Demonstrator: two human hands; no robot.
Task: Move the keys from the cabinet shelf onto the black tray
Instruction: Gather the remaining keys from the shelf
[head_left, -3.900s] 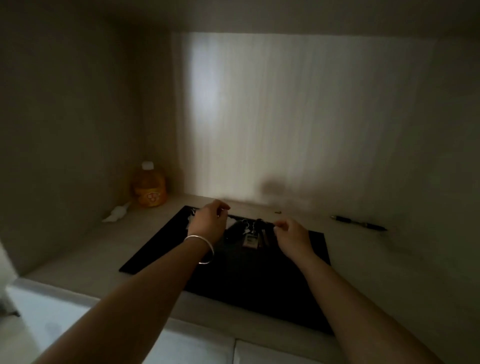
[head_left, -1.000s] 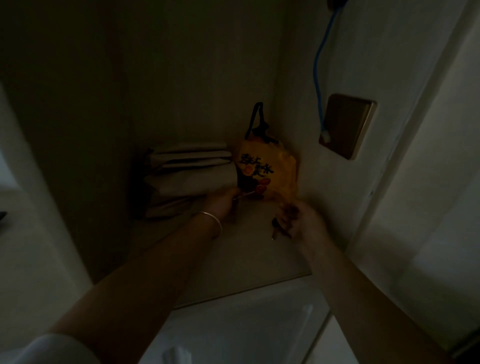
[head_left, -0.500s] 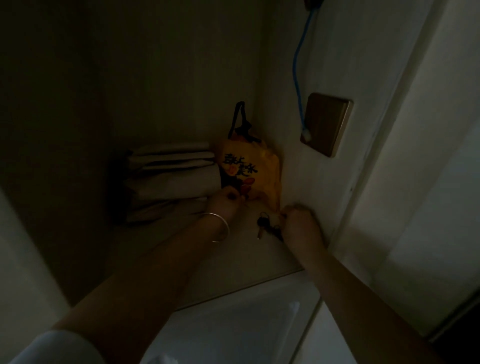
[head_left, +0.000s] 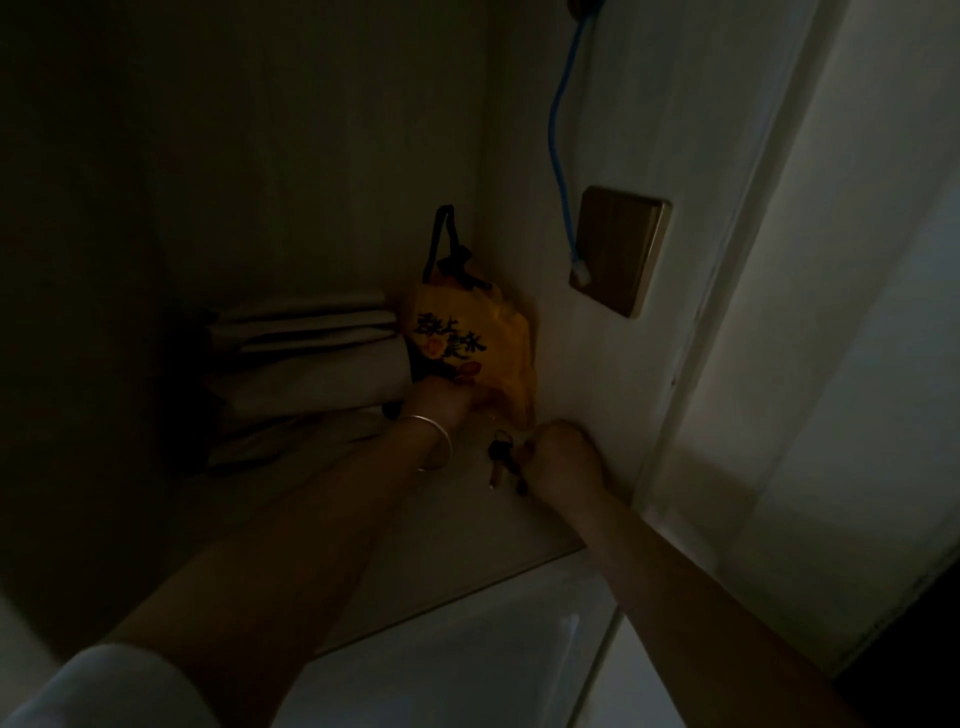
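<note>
I look into a dim cabinet compartment. A small bunch of dark keys (head_left: 500, 460) hangs from my right hand (head_left: 563, 457), which is closed on it just above the cabinet shelf (head_left: 363, 545), close to the right wall. My left hand (head_left: 441, 400), with a thin bangle on the wrist, reaches to the foot of the orange bag; its fingers are curled and I cannot tell whether they hold anything. The black tray is out of view.
An orange bag (head_left: 472, 348) with dark lettering and black handles stands in the back right corner. A stack of folded pale cloths (head_left: 311, 358) lies left of it. On the right wall are a brown plate (head_left: 618, 249) and a blue cable (head_left: 558, 135).
Since the first frame the view has swung from the tray compartment to this one. In the last second my right hand has closed on the keys and lifted them slightly.
</note>
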